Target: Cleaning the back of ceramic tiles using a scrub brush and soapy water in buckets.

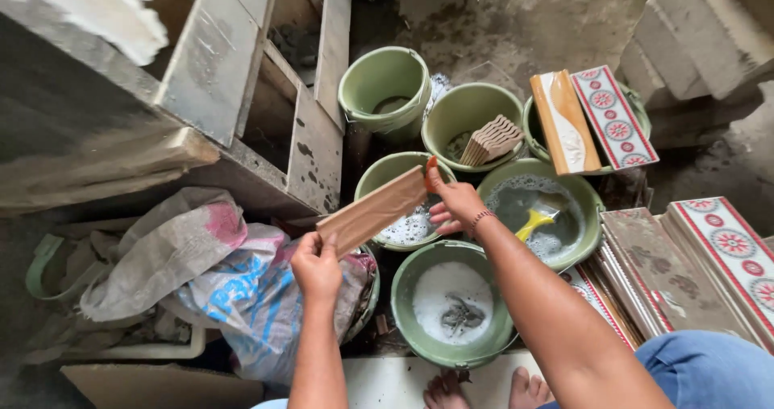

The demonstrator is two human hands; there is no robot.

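View from above of a person crouched on a dirty concrete floor [524, 14], bare toes showing at 6 o'clock. At 10 o'clock stands a rough grey shelf unit [242, 78]. At 8 o'clock lie crumpled sacks [218, 280], grey, pink and blue.

In the centre is a cluster of green buckets. The nearest bucket [451, 304], at 6 o'clock, holds white foamy liquid with a dark rag in it. At 3 o'clock of the centre, a basin [544, 215] of grey water holds a yellow tool. Farther off at 12 o'clock, another bucket [476, 123] holds a fan of brown tiles.

At 4 o'clock, long patterned tiles [726, 256] with red and white circles are stacked flat. Two more long tiles [592, 119] lie across a bucket at 2 o'clock.

Both hands hold one long brown tile [375, 211], tilted, over the buckets at the centre. The left hand [317, 265] is clamped on its lower end, fingers curled over the edge. The right hand [455, 203] supports the upper end with fingers spread flat; its grip looks looser.

The hands may be wet from this work, so the tile could slip from the looser hand and chip on a bucket rim or splash into the liquid.
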